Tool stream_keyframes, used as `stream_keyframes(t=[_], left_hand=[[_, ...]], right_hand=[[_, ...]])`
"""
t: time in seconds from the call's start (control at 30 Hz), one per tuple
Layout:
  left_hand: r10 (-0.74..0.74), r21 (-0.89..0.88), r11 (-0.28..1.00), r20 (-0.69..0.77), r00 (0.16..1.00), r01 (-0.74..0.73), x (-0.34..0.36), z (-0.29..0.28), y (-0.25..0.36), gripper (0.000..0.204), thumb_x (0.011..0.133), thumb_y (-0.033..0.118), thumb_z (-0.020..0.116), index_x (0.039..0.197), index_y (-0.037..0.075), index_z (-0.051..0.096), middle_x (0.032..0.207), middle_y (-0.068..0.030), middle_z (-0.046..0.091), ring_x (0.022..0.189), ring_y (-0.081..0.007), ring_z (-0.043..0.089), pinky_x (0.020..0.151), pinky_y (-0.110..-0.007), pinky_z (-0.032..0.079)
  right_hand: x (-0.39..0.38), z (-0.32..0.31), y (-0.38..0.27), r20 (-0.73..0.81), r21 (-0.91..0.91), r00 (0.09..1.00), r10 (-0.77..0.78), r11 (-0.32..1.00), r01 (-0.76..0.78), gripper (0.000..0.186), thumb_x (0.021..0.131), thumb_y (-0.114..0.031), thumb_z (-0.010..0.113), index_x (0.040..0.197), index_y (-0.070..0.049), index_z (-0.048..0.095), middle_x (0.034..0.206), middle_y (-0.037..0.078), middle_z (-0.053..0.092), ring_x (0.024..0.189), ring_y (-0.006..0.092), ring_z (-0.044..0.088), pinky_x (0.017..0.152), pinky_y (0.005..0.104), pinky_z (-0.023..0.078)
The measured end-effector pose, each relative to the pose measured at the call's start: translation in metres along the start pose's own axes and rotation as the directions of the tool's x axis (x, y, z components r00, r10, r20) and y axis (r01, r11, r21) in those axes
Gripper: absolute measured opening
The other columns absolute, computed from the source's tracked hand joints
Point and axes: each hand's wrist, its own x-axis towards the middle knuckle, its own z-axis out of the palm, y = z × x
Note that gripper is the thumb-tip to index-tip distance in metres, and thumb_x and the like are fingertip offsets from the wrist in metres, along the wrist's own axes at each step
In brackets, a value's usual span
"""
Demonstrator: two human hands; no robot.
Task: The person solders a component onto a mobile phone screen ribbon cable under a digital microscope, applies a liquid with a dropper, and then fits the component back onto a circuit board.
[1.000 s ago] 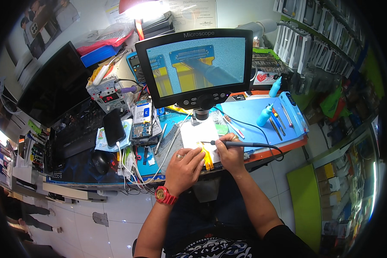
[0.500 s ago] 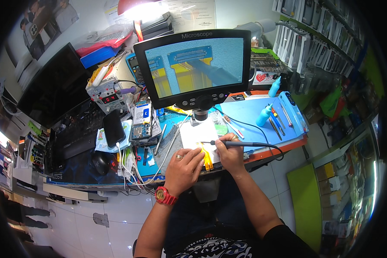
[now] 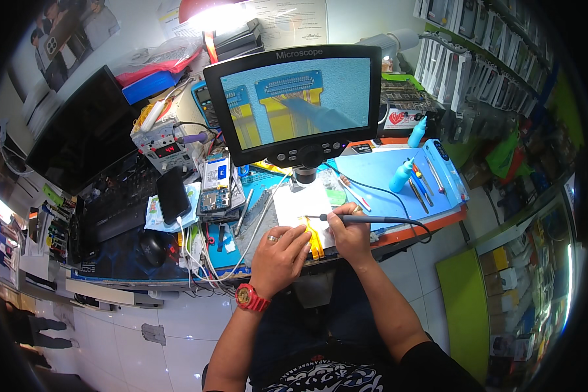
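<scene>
My left hand, with a ring and a red watch at the wrist, bends its fingertips down onto a yellow flex cable. The cable lies on a white sheet beneath the microscope. In my right hand is a soldering iron, gripped like a pen, its tip pointing left over the cable's far end. The microscope's screen shows the yellow cable enlarged, with a blue connector end, fine traces and the blurred iron tip over them. The real contact point is too small to make out.
Left of the sheet lie an opened phone, a black phone, white cables and a mouse. A power supply stands behind them. On the right, a blue mat carries a dropper bottle and tweezers.
On the microscope's screen, the iron's tip has shifted slightly down and left over the traces. The power supply's red readout differs. Both hands keep nearly the same place.
</scene>
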Motion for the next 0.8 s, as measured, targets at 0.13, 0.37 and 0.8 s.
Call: stream_keyframes(t=[0.13,0.37,0.8], left_hand=[[-0.010,0.000,1.000,0.012,1.000,0.010,-0.001,0.001,0.000,0.028,0.097,0.018,0.075,0.122,0.006,0.078,0.130,-0.0063,0.076,0.116,-0.0267,0.068,0.106,-0.044,0.051],[0.001,-0.002,1.000,-0.005,1.000,-0.001,0.000,0.000,0.000,0.025,0.099,0.017,0.074,0.121,0.006,0.078,0.128,-0.0066,0.077,0.114,-0.0288,0.067,0.101,-0.043,0.054],[0.005,-0.001,1.000,-0.007,1.000,-0.005,0.001,0.000,0.001,0.025,0.099,0.017,0.073,0.121,0.007,0.078,0.126,-0.0065,0.076,0.114,-0.0283,0.067,0.101,-0.042,0.053]], right_hand=[[0.000,0.000,0.004,0.001,0.036,1.000,0.022,0.999,-0.022,0.014,0.099,-0.009,0.075,0.093,0.000,0.066,0.073,0.008,0.071,0.066,0.0136,0.067,0.064,0.0307,0.054],[0.000,0.000,0.005,-0.008,0.004,1.000,0.008,1.000,-0.008,0.014,0.098,-0.009,0.075,0.092,0.000,0.066,0.074,0.008,0.070,0.068,0.0148,0.067,0.065,0.0320,0.054],[-0.001,0.001,0.004,-0.034,0.009,0.999,0.035,0.999,-0.035,0.015,0.097,-0.010,0.075,0.092,0.000,0.066,0.075,0.009,0.071,0.070,0.0159,0.068,0.067,0.0326,0.055]])
